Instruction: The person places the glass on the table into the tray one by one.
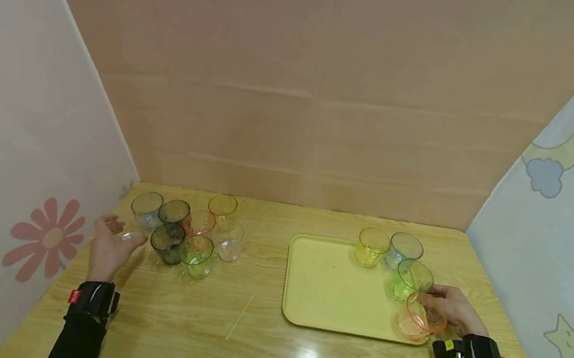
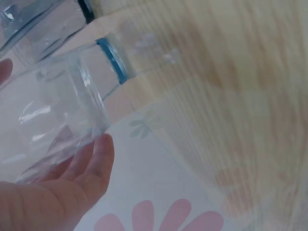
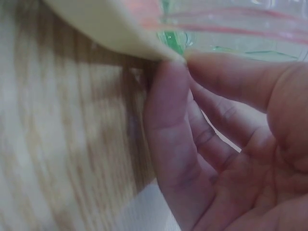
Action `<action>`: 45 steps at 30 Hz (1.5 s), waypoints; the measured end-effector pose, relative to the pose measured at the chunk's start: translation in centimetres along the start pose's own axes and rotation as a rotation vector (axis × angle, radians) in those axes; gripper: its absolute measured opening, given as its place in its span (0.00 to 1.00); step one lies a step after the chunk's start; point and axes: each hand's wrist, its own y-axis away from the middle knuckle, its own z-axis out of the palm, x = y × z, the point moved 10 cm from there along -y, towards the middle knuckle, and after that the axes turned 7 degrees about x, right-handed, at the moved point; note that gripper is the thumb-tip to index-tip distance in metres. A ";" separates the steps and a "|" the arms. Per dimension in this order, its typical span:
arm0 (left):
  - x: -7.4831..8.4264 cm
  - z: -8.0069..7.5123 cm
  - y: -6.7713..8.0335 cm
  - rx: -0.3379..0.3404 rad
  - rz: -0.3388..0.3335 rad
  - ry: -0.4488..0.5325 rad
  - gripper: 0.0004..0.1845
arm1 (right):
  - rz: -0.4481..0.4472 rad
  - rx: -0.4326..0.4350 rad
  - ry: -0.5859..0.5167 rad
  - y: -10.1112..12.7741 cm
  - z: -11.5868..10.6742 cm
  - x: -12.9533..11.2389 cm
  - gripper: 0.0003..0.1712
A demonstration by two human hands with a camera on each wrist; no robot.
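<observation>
On the table's left side, my left hand (image 1: 110,247) curls round a clear glass (image 2: 53,110), its fingers along the glass wall in the left wrist view. Right beside it stand two dark grey glasses (image 1: 167,246) and a glass with a bluish base (image 1: 145,215). My right hand (image 1: 455,310) pinches the right rim of a yellow tray (image 1: 333,291) between thumb and fingers, as the right wrist view shows. Along that side of the tray are a pink glass with a red rim (image 1: 410,329), a green glass (image 1: 408,285), a light blue glass (image 1: 402,255) and a yellow glass (image 1: 368,256).
Also in the left cluster are a green glass (image 1: 197,262), a red glass (image 1: 201,225), a yellow-rimmed glass (image 1: 223,207) and a clear glass (image 1: 230,245). A brown wall (image 1: 298,111) closes the back, and printed white panels (image 1: 554,249) flank the wooden table (image 1: 181,332).
</observation>
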 end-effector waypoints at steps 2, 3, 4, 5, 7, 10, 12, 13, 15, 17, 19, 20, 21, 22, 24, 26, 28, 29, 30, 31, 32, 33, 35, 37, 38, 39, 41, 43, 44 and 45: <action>0.6 -0.2 0.2 0.015 0.034 0.018 0.47 | 0.000 -0.003 0.004 0.2 0.1 0.2 0.22; 0.8 -0.2 0.2 0.025 0.053 0.036 0.46 | 0.004 -0.011 -0.004 0.2 0.2 0.2 0.21; 1.1 -0.3 0.2 0.035 0.073 0.052 0.46 | 0.007 -0.012 -0.011 0.2 0.2 0.3 0.20; 1.3 -0.3 0.2 0.046 0.099 0.066 0.45 | 0.002 -0.010 -0.009 0.3 0.2 0.2 0.20; 0.9 -0.2 -0.5 0.065 0.158 0.121 0.44 | 0.001 -0.016 -0.013 0.2 0.2 0.1 0.19; -0.8 0.3 -2.1 0.104 0.231 0.160 0.44 | -0.011 -0.013 0.002 0.1 0.0 -0.2 0.18; -2.4 0.8 -3.3 0.126 0.263 0.168 0.44 | -0.007 -0.024 0.005 0.1 0.1 -0.2 0.17; -2.8 1.0 -3.6 0.133 0.262 0.144 0.44 | 0.001 -0.026 0.003 0.0 0.1 -0.2 0.17; -4.1 1.7 -4.5 0.137 0.265 0.147 0.45 | 0.008 -0.029 0.005 0.0 0.2 -0.1 0.17; -4.2 2.2 -4.9 0.102 0.265 0.188 0.45 | 0.010 -0.025 0.003 -0.1 0.1 0.0 0.17; -4.4 2.8 -5.4 0.081 0.265 0.204 0.46 | 0.001 -0.010 0.015 -0.1 0.0 -0.1 0.19; -4.4 3.0 -5.5 0.070 0.265 0.215 0.46 | -0.005 -0.011 0.018 0.0 0.1 -0.1 0.19; -4.4 3.3 -5.6 0.060 0.269 0.210 0.46 | -0.003 -0.011 0.014 0.0 0.1 -0.1 0.19; -4.4 3.7 -5.6 0.049 0.273 0.207 0.46 | -0.002 -0.012 0.007 0.0 0.1 0.0 0.19; -4.1 4.3 -5.5 0.043 0.282 0.165 0.46 | -0.001 -0.018 -0.005 0.0 0.2 0.0 0.18; -3.0 4.8 -4.9 0.002 0.283 0.172 0.46 | 0.004 -0.033 -0.027 0.0 0.3 0.0 0.17; -0.7 4.8 -3.5 -0.045 0.267 0.236 0.46 | -0.001 -0.025 -0.031 0.0 0.2 0.0 0.17; 0.9 4.7 -2.5 -0.070 0.252 0.263 0.46 | -0.010 -0.024 -0.027 0.0 0.2 -0.1 0.18; 2.6 4.5 -1.4 -0.089 0.236 0.293 0.45 | -0.018 -0.022 -0.022 0.0 0.2 -0.1 0.18; 4.5 4.3 -0.3 -0.103 0.228 0.324 0.44 | -0.020 -0.026 -0.023 0.0 0.2 -0.2 0.18; 6.3 4.1 0.8 -0.115 0.215 0.357 0.43 | -0.012 -0.023 -0.028 -0.1 0.1 -0.1 0.18; 7.9 4.0 1.8 -0.125 0.210 0.386 0.43 | -0.011 -0.024 -0.029 -0.1 0.1 -0.1 0.18; 10.5 4.1 3.4 -0.134 0.218 0.404 0.40 | -0.008 -0.038 -0.030 -0.1 0.1 -0.1 0.17; 12.1 4.5 4.2 -0.141 0.236 0.454 0.39 | 0.010 -0.047 -0.040 -0.2 0.1 0.0 0.16; 12.7 4.8 4.6 -0.151 0.239 0.480 0.40 | 0.014 -0.039 -0.036 -0.3 0.0 0.0 0.16; 13.1 5.2 4.8 -0.156 0.253 0.494 0.40 | 0.009 -0.043 -0.030 -0.3 0.1 0.0 0.17; 14.0 5.9 5.4 -0.173 0.280 0.516 0.40 | -0.011 -0.044 -0.006 -0.3 0.0 -0.1 0.18; 14.8 6.9 6.0 -0.200 0.313 0.524 0.40 | -0.008 -0.033 0.000 -0.3 0.0 0.1 0.18; 15.3 7.3 6.3 -0.214 0.332 0.529 0.40 | -0.011 -0.029 0.000 -0.3 0.0 0.1 0.18; 15.7 7.8 6.5 -0.231 0.349 0.537 0.40 | -0.009 -0.032 -0.008 -0.2 0.0 0.1 0.18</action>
